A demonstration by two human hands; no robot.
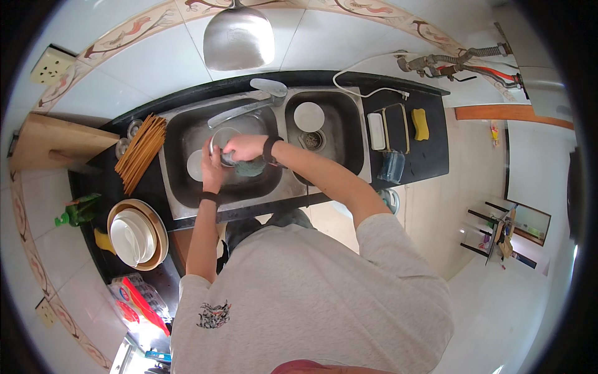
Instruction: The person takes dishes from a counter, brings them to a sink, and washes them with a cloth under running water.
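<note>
My left hand point(211, 168) grips the rim of a white bowl point(221, 134) over the left basin point(180, 126) of a steel double sink. My right hand point(247, 147) reaches into that bowl with its fingers closed on a grey-green dishcloth point(250, 167), which hangs out below the hand. My fingers hide part of the cloth and the bowl's inside. Left of my left hand, another white dish point(194, 165) lies in the basin, partly covered. Just above the bowl is the spout of the faucet point(240, 112).
The right basin point(345, 135) holds a white bowl point(309, 117) beside the drain strainer point(312, 140). Chopsticks point(141, 153), stacked dishes point(133, 236) and a green bottle point(80, 210) stand left. A yellow sponge point(420, 124) lies right. A broad metal turner point(239, 39) hangs above.
</note>
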